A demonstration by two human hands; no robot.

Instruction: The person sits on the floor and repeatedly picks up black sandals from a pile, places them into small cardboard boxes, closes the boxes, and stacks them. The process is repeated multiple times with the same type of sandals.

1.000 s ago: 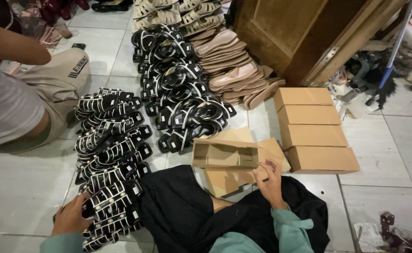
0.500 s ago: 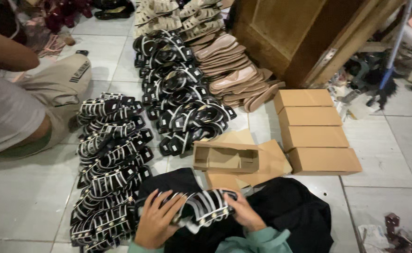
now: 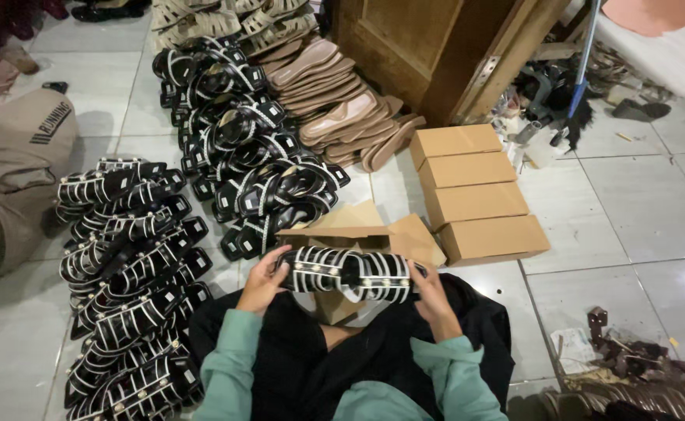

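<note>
We hold a pair of black sandals [image 3: 352,274] with white-edged straps between both hands, just above our lap. Our left hand [image 3: 263,282] grips the left end of the pair, fingers curled over the straps. Our right hand [image 3: 434,295] closes on the right end, thumb on top. The two sandals sit side by side, touching, and lie crosswise in front of us.

Right behind the sandals an open box [image 3: 358,234] of brown card rests on the floor, its flaps spread; the sandals hide part of it. To its right four closed boxes [image 3: 471,191] lie in a row, each touching the next.

On our left a long row of black sandals [image 3: 128,288] runs along the tile floor [image 3: 646,203], packed tight and overlapping. A second heap of black sandals [image 3: 241,148] lies further off, beyond the open box. Beside that heap is a stack of tan sandals [image 3: 335,101], leaning against each other, near a wooden door [image 3: 428,47].

Our sleeves are teal and a black cloth [image 3: 311,366] covers our lap. At the left edge another person's knee [image 3: 15,156] in beige cloth shows, well apart from our hands. A broom [image 3: 572,101] with a blue handle leans at the upper right, and scraps [image 3: 623,359] lie on the floor at the lower right.
</note>
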